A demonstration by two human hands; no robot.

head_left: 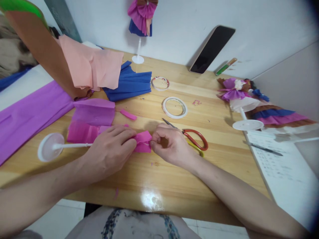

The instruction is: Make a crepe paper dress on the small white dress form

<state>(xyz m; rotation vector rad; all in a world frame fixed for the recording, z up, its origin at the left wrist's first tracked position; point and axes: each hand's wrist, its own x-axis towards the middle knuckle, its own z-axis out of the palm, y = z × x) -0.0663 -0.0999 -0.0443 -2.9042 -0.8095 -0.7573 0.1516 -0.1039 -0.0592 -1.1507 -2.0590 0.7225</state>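
Note:
A folded piece of bright pink crepe paper (pixel 143 141) lies on the wooden table between my hands. My left hand (pixel 112 147) is closed over its left part and presses it down. The right edge is at the pinched thumb and fingertips of my right hand (pixel 169 142). A white doll stand (pixel 74 145) lies on its side, its stem running under my left hand; what it carries there is hidden. Behind my left hand is a magenta paper sheet (pixel 82 132). Scissors (pixel 195 137) with red and yellow handles lie partly beneath my right hand.
Two tape rolls, a white one (pixel 174 108) and a smaller one (pixel 160 83), lie behind my hands. Purple (pixel 37 116), peach (pixel 92 63) and blue paper (pixel 134 83) fill the left. A phone (pixel 212 49) leans on the wall. Dressed stands (pixel 141 20) and a notebook (pixel 279 166) surround.

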